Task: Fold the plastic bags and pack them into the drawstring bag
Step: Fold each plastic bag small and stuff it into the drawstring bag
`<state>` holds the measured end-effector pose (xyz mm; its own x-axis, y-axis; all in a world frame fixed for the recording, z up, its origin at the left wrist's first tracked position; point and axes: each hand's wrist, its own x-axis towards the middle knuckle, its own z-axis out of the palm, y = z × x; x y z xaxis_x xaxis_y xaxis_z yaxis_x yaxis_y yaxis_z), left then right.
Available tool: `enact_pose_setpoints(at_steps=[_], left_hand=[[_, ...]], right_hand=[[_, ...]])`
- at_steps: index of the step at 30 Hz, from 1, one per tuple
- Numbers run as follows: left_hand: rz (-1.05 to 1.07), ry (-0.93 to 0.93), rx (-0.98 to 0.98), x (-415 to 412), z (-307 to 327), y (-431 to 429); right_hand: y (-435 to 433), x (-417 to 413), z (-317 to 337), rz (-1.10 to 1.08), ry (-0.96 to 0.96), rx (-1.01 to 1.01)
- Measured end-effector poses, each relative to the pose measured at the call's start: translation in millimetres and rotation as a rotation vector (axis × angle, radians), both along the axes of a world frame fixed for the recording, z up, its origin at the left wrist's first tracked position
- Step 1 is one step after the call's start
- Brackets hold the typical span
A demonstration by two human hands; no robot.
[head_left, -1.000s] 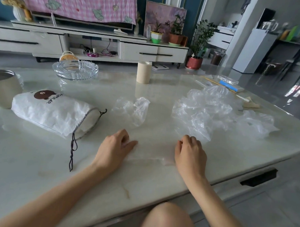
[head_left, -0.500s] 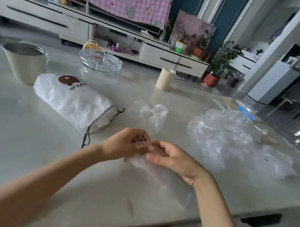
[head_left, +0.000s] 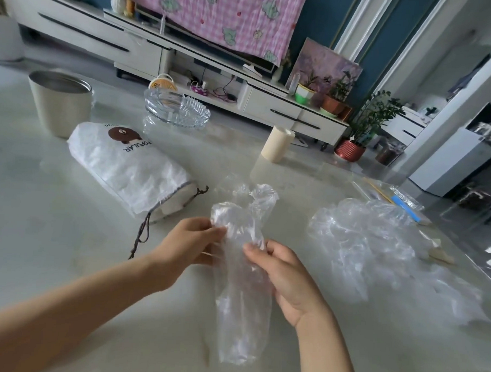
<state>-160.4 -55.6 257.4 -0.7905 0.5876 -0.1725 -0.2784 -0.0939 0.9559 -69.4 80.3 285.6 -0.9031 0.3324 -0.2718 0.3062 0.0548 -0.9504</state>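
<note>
Plastic bag [head_left: 242, 272], clear, crinkled, long: pinched by left hand [head_left: 186, 246] and right hand [head_left: 285, 279].

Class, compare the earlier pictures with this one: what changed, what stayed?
The left hand and right hand, resting on the table a second ago, now pinch the clear plastic bag and have lifted it. The drawstring bag and the pile of plastic bags stayed put.
</note>
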Motion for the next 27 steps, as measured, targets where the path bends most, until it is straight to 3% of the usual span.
enact_pose_setpoints(at_steps=[5,9,11,13,15,17,20,25,27], left_hand=[[0.068,0.249,-0.095,-7.7,4.5,-0.5],[0.102,0.381,-0.095,-14.6,5.0,-3.6],[0.122,0.289,-0.045,-17.5,7.1,-3.4],[0.108,0.076,0.041,-18.8,8.9,-2.3],[-0.014,-0.193,0.108,-19.1,10.4,-0.8],[-0.218,-0.330,0.055,-16.8,11.7,-1.9],[-0.400,-0.250,-0.045,-14.6,10.0,-2.9],[-0.296,-0.113,-0.106,-15.9,10.6,-7.9],[-0.228,-0.129,-0.071,-17.3,13.1,-9.4]], right_hand=[[-0.5,-22.9,10.6,0.122,0.028,0.032],[-4.9,-30.5,-3.1,-0.038,0.140,-0.069],[-4.4,-27.9,-6.7,-0.077,0.187,-0.106],[-2.8,-26.7,-7.8,-0.123,0.232,-0.115],[-3.6,-27.3,-9.6,-0.139,0.279,-0.088],[-7.7,-27.1,-11.5,-0.132,0.310,-0.009],[-10.2,-27.5,-17.5,-0.145,0.351,0.168],[-7.7,-17.0,-19.8,-0.170,0.393,0.262],[-9.3,-8.8,-20.1,-0.204,0.516,0.592]])
